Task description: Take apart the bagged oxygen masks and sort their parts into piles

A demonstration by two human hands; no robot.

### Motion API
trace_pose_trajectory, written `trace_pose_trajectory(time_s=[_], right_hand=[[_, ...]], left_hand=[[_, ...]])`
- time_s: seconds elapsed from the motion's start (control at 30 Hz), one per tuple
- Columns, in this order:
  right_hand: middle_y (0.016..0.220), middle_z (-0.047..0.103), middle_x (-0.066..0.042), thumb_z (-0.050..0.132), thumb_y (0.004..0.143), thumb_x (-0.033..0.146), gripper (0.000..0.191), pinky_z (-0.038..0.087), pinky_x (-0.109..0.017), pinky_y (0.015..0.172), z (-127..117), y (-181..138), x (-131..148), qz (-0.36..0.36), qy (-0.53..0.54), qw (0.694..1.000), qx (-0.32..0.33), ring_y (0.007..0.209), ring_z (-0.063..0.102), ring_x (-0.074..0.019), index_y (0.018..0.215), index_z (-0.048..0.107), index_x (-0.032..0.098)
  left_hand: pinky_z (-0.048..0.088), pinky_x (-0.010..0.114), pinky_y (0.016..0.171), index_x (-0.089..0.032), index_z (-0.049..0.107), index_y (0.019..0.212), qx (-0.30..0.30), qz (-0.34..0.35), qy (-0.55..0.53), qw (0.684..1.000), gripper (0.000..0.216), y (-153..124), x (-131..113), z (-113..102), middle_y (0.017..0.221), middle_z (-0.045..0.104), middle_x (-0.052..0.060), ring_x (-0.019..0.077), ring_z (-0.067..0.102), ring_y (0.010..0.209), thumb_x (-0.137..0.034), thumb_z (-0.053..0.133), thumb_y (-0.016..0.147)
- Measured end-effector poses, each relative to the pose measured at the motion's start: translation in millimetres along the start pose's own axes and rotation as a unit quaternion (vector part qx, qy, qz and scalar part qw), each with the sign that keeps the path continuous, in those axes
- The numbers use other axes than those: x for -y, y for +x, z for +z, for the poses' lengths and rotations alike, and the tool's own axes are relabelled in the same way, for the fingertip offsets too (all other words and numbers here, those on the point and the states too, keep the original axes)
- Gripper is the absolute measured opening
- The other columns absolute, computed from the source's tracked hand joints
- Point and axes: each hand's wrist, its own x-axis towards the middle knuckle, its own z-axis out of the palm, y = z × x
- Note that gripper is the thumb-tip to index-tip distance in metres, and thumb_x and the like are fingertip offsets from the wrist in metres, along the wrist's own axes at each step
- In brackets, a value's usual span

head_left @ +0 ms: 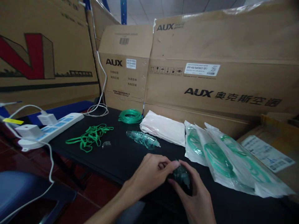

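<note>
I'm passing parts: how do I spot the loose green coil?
Find the AUX cartons behind the black table. At their foot, left of the white packet, lies the green coil. Unlike the tangled straps, it's round; unlike the bagged coils, bare.

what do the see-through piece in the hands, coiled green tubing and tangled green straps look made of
See-through piece: probably molded plastic, fairly glossy; translucent with small highlights, stiffness unclear.
Coiled green tubing: likely flexible plastic, shiny; smooth, glinting loops.
Tangled green straps: possibly rubber or woven elastic, duller; thin, opaque bands in loose loops.
</note>
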Motion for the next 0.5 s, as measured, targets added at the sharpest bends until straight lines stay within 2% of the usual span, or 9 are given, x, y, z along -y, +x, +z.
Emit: trace_pose_trajectory(time_s=[0.13,0.23,0.37,0.43,0.5], right_hand=[[0.134,0.070,-0.008,0.072,0.089,0.027,0.043,0.056,-0.049,0.106,-1.3,-1.7,2.6,-0.054,-0.011,0.998,0.042,0.124,0.067,-0.0288,0.132,0.066,0.029],[0.142,0.065,-0.009,0.071,0.092,0.032,0.049,0.052,-0.049,0.110,-1.5,-1.8,11.8,-0.008,0.025,0.999,0.037,0.129,0.063,-0.0286,0.139,0.060,0.029],[0.128,0.073,-0.009,0.064,0.096,0.040,0.035,0.058,-0.043,0.103,-4.1,2.0,21.4,0.054,0.012,0.998,0.011,0.116,0.071,-0.0272,0.127,0.070,0.026],[0.121,0.076,-0.007,0.064,0.095,0.040,0.030,0.060,-0.040,0.099,-5.6,3.5,23.0,0.053,0.004,0.999,0.009,0.110,0.074,-0.0251,0.121,0.073,0.027],[0.121,0.076,-0.006,0.065,0.095,0.039,0.028,0.060,-0.038,0.099,-6.2,3.6,23.3,0.046,0.009,0.999,0.003,0.112,0.073,-0.0239,0.119,0.074,0.028]], left_hand=[[0.046,0.022,0.062,-0.013,0.074,0.084,0.014,-0.021,-0.119,0.993,0.045,6.6,13.3,10.0,0.074,0.069,0.002,0.0136,0.060,0.066,-0.048,0.052,0.102],[0.047,0.023,0.068,-0.013,0.073,0.086,0.016,0.007,-0.134,0.991,0.038,3.6,17.3,4.7,0.082,0.067,0.003,0.0144,0.060,0.075,-0.041,0.054,0.102],[0.046,0.024,0.074,-0.013,0.075,0.088,0.022,0.054,-0.120,0.991,0.034,0.0,15.2,-2.1,0.089,0.066,0.005,0.0152,0.060,0.083,-0.035,0.054,0.104],[0.047,0.025,0.078,-0.013,0.077,0.092,0.028,0.066,-0.122,0.990,0.031,-0.5,15.3,-3.5,0.092,0.068,0.006,0.0160,0.062,0.087,-0.032,0.055,0.104],[0.048,0.025,0.080,-0.014,0.078,0.096,0.035,0.068,-0.124,0.989,0.026,-1.1,16.8,-4.2,0.095,0.070,0.007,0.0163,0.063,0.089,-0.030,0.058,0.103]])
